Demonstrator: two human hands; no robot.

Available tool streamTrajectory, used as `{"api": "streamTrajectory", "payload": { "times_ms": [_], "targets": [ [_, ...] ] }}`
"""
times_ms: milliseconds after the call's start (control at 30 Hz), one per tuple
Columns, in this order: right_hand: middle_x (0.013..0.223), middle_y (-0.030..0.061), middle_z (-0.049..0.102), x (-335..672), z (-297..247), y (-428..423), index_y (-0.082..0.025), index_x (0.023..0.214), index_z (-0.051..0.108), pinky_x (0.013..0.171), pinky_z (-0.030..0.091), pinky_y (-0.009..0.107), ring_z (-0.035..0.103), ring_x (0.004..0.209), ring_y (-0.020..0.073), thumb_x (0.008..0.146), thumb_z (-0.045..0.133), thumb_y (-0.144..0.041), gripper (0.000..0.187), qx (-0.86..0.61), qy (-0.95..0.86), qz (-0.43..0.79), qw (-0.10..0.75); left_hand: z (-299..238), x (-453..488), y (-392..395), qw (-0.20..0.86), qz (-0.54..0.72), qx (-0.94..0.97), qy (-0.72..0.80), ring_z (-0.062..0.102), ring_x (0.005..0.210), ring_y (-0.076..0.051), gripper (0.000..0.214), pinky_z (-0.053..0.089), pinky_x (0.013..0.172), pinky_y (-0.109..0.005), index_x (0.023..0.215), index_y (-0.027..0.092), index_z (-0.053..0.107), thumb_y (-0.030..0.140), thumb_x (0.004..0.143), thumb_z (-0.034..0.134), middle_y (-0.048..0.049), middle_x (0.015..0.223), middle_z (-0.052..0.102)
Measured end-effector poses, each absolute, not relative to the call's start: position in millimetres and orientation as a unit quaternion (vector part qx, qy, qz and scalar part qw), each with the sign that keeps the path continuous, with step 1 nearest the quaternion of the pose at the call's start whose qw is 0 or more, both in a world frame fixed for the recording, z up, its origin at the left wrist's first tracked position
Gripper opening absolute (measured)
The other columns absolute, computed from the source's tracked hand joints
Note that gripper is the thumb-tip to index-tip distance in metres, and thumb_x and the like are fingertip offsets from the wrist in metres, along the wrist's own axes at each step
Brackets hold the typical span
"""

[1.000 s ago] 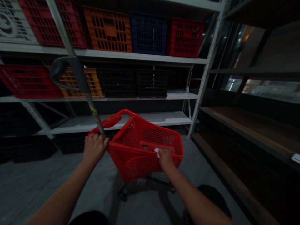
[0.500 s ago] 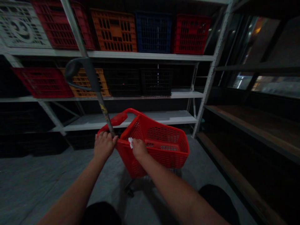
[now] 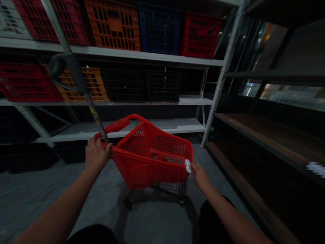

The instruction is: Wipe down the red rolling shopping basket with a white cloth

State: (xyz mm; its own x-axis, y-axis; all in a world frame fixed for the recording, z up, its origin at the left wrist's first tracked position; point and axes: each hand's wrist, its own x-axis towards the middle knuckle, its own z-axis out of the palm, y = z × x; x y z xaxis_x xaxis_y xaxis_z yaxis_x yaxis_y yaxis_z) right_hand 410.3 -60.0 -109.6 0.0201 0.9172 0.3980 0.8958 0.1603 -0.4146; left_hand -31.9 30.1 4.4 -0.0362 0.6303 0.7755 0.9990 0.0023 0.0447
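Head view: two hands, well apart, at a red shopping cart (image 3: 152,174).

The left hand (image 3: 98,153) is clamped on the near end of the cart's red handle (image 3: 117,125), at the foot of a metal pole (image 3: 94,116); the right hand (image 3: 200,174) pinches a white cloth (image 3: 188,166) at the right end of the near rim. The cart stands on the grey floor (image 3: 99,203), before metal shelves (image 3: 152,58) lined with plastic crates (image 3: 115,27).

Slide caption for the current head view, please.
Left hand grips red shopping cart; right hand holds white wad at its rim.
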Motion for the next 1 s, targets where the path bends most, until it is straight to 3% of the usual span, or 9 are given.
{"api": "streamTrajectory", "payload": {
  "times_ms": [67, 100, 200, 300, 467, 567, 767, 1000],
  "targets": [
    [0.071, 0.0055, 0.059, 397, -113, -58, -0.016, 0.081, 0.062, 0.063, 0.038, 0.023, 0.053, 0.068, 0.0151, 0.081, 0.037, -0.013, 0.025, -0.645, -0.689, 0.021, 0.331, -6, -4, 19, 0.28, -0.403, -0.58, -0.65, 0.021, 0.126, -0.033, 0.052, 0.025, 0.098, -0.05, 0.122, 0.005, 0.032, 0.039, 0.083, 0.032, -0.0217, 0.135, 0.026],
    [0.073, 0.0057, 0.06, 386, -113, -56, -0.016, 0.082, 0.062, 0.064, 0.039, 0.023, 0.053, 0.07, 0.0153, 0.082, 0.037, -0.013, 0.025, -0.639, -0.687, 0.022, 0.345, -14, 15, 12, 0.271, -0.417, -0.592, -0.634, 0.024, 0.126, -0.031, 0.048, 0.024, 0.099, -0.048, 0.121, 0.008, 0.036, 0.037, 0.083, 0.032, -0.0199, 0.135, 0.029],
    [0.077, 0.006, 0.061, 347, -110, -48, -0.016, 0.084, 0.061, 0.067, 0.04, 0.024, 0.054, 0.074, 0.0156, 0.082, 0.038, -0.012, 0.024, -0.614, -0.703, 0.023, 0.358, -41, 84, -8, 0.186, -0.356, -0.742, -0.536, 0.039, 0.117, -0.024, 0.03, 0.024, 0.1, -0.045, 0.097, 0.017, 0.055, 0.032, 0.084, 0.033, -0.0102, 0.111, 0.055],
    [0.078, 0.0064, 0.061, 323, -109, -49, -0.016, 0.085, 0.061, 0.069, 0.04, 0.024, 0.053, 0.076, 0.016, 0.082, 0.039, -0.011, 0.022, -0.586, -0.738, 0.009, 0.334, -64, 147, -19, 0.114, -0.303, -0.811, -0.488, 0.044, 0.112, -0.023, 0.031, 0.024, 0.1, -0.044, 0.089, 0.021, 0.061, 0.032, 0.084, 0.033, -0.0071, 0.101, 0.062],
    [0.083, 0.006, 0.062, 342, -122, -64, -0.016, 0.092, 0.059, 0.071, 0.04, 0.024, 0.051, 0.079, 0.016, 0.083, 0.039, -0.012, 0.023, -0.502, -0.811, 0.0, 0.301, -83, 174, -16, 0.112, -0.26, -0.809, -0.515, 0.056, 0.08, -0.021, 0.042, 0.022, 0.094, -0.048, 0.07, 0.019, 0.064, 0.037, 0.086, 0.03, -0.0071, 0.071, 0.066],
    [0.088, 0.0055, 0.062, 373, -121, -53, -0.017, 0.1, 0.058, 0.073, 0.039, 0.024, 0.051, 0.081, 0.0157, 0.084, 0.039, -0.015, 0.025, -0.461, -0.827, 0.003, 0.322, -87, 165, -12, 0.105, -0.258, -0.813, -0.511, 0.055, 0.078, -0.02, 0.044, 0.023, 0.09, -0.046, 0.067, 0.019, 0.064, 0.037, 0.086, 0.029, -0.0052, 0.068, 0.067],
    [0.065, 0.0048, 0.06, 394, -107, -7, -0.015, 0.069, 0.062, 0.059, 0.037, 0.023, 0.05, 0.064, 0.0153, 0.078, 0.044, -0.013, 0.021, -0.582, -0.725, 0.002, 0.368, -89, 167, -8, 0.102, -0.267, -0.809, -0.514, 0.053, 0.078, -0.02, 0.046, 0.023, 0.088, -0.044, 0.065, 0.019, 0.064, 0.038, 0.087, 0.028, -0.005, 0.066, 0.067],
    [0.074, 0.0037, 0.061, 348, -145, -58, -0.018, 0.081, 0.061, 0.064, 0.04, 0.023, 0.054, 0.068, 0.014, 0.08, 0.041, -0.014, 0.02, -0.551, -0.682, 0.065, 0.477, -89, 171, -2, 0.117, -0.266, -0.798, -0.528, 0.054, 0.077, -0.021, 0.047, 0.024, 0.087, -0.043, 0.066, 0.016, 0.065, 0.039, 0.086, 0.029, -0.0072, 0.067, 0.067]
  ]
}}
